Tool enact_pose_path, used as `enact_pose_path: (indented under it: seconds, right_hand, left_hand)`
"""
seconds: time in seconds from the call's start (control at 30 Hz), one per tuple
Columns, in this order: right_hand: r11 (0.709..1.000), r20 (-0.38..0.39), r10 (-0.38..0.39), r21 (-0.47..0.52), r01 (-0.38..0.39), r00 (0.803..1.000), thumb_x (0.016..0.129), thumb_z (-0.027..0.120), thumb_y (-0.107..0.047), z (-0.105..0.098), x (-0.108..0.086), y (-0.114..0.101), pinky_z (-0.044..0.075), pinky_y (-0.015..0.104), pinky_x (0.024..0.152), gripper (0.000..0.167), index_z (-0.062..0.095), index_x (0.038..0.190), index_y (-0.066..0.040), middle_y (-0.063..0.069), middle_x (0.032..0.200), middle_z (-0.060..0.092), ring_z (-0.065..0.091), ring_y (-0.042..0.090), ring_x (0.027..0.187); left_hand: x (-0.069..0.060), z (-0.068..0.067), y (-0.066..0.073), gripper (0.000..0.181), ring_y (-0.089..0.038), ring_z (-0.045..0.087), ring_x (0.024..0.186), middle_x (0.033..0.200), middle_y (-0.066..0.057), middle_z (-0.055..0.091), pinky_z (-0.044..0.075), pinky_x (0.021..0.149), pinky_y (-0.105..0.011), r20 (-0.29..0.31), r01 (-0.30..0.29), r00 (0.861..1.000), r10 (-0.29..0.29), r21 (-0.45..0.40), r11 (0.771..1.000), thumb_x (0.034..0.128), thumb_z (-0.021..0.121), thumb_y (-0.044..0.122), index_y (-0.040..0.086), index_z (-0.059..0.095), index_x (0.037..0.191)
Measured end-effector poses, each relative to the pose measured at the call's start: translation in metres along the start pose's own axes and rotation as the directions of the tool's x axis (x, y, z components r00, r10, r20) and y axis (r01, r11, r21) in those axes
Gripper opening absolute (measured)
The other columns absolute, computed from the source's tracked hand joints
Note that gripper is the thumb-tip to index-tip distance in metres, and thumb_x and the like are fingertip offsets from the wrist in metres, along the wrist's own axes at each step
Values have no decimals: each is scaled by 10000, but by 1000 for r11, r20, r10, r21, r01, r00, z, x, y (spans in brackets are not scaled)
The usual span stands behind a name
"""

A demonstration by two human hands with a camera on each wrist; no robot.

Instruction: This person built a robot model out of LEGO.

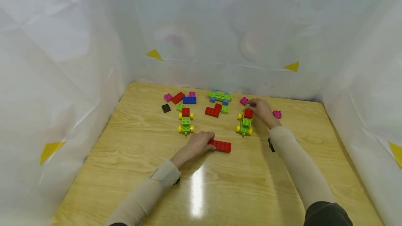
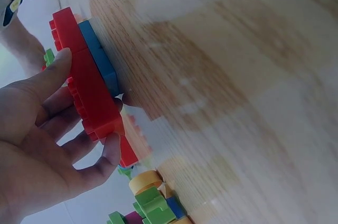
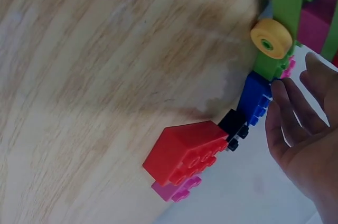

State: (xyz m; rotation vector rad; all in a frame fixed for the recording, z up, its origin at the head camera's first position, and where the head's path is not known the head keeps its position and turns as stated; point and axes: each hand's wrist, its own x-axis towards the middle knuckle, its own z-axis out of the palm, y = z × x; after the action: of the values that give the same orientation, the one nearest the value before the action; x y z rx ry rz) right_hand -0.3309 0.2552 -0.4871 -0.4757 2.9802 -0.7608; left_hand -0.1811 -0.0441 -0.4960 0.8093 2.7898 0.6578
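Note:
My left hand [image 1: 198, 144] grips a long red brick piece [image 1: 222, 146] just above the table's middle. In the left wrist view, a seam shows between two red bricks [image 2: 95, 89], and a blue brick [image 2: 100, 57] sits along their underside. My right hand [image 1: 262, 111] is at the far end of the right-hand brick car [image 1: 246, 123], which has yellow wheels [image 3: 271, 39]. In the right wrist view, its loosely bent fingertips are beside a blue brick [image 3: 254, 97], perhaps touching it. A black brick [image 3: 232, 126] and a red brick [image 3: 185, 152] lie beyond, hidden by the hand from above.
A matching brick car [image 1: 186, 121] stands left on the wooden table [image 1: 141, 170]. Behind are a green car base [image 1: 219, 96] with blue wheels, red bricks [image 1: 213, 111], a blue brick [image 1: 190, 100], a black brick [image 1: 166, 108] and pink bricks [image 1: 277, 114]. White sheets enclose the table.

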Motion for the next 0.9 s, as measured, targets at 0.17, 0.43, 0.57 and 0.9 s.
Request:
enact_pose_path:
  seconds: [0.17,0.43,0.57,0.9]
  right_hand:
    - [999,18,5,-32,-4,1000,930,611,-52,3,1,4,473,498,859,265,638,1172,53,263,1100,594,583,372,974]
    - [998,74,35,-46,-32,997,923,523,58,7,-4,3,465,507,887,313,613,1223,58,274,1168,537,543,394,1031]
    - [998,63,35,-51,-31,997,923,508,67,7,-5,2,454,522,908,324,610,1230,51,275,1177,553,536,403,1061]
    - [993,55,88,-78,-84,995,965,506,-11,10,-6,2,425,545,951,301,597,1251,13,258,1231,582,534,421,1132]
  left_hand:
    - [0,3,0,258,-121,500,663,732,71,538,370,562,-273,-12,-2,1000,2,9,1000,866,709,357,129,588,872]
    - [0,2,-2,254,-125,492,653,719,69,526,368,555,-266,-19,-7,1000,7,2,1000,872,709,348,125,586,868]
    - [0,1,-3,240,-124,492,663,721,71,524,371,564,-268,-26,-9,1000,9,-2,1000,875,708,337,146,564,850]
    - [-1,2,-1,252,-130,490,667,723,65,534,370,559,-282,-22,-5,1000,5,-7,1000,869,711,347,143,566,845]
